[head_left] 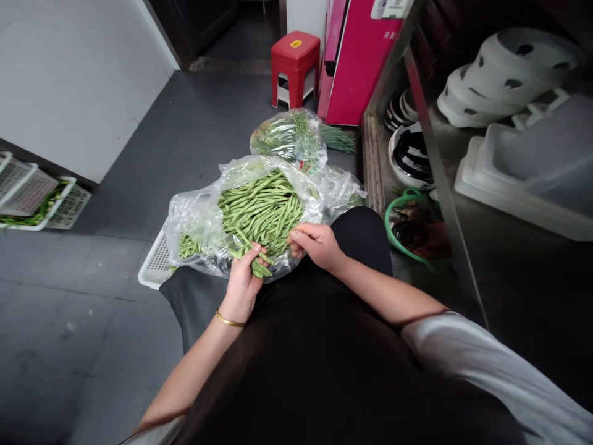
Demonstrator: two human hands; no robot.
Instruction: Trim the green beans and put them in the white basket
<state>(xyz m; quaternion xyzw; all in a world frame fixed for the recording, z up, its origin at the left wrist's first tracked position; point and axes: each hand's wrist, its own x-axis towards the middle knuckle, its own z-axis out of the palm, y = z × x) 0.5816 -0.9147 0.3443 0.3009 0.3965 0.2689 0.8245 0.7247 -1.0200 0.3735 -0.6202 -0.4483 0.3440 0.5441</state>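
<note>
Grey tiled floor [92, 296]; red stool [295, 62] at 12 o'clock. Clear plastic bag [199, 216] holds green beans [259, 207]. Left hand [244, 278] grips several beans; right hand [315, 243] pinches the bag's near edge.

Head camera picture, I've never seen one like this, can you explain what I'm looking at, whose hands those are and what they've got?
The single picture comes from a camera worn on a person's head, looking forward and down, so the two bare arms reaching in from the bottom are the wearer's own. The person appears to be seated; the dark cloth over the lap fills the lower middle.

The left hand, with a thin gold bracelet at the wrist, is closed around a small bunch of green beans. The right hand grips the edge of the bean pile. The beans lie in an open clear plastic bag resting on a white slotted basket on the grey floor.

Behind it lies a second bag of greens, then a red stool. On the right is a metal shelf with stacked bowls and white trays, and on the far left more white baskets.
</note>
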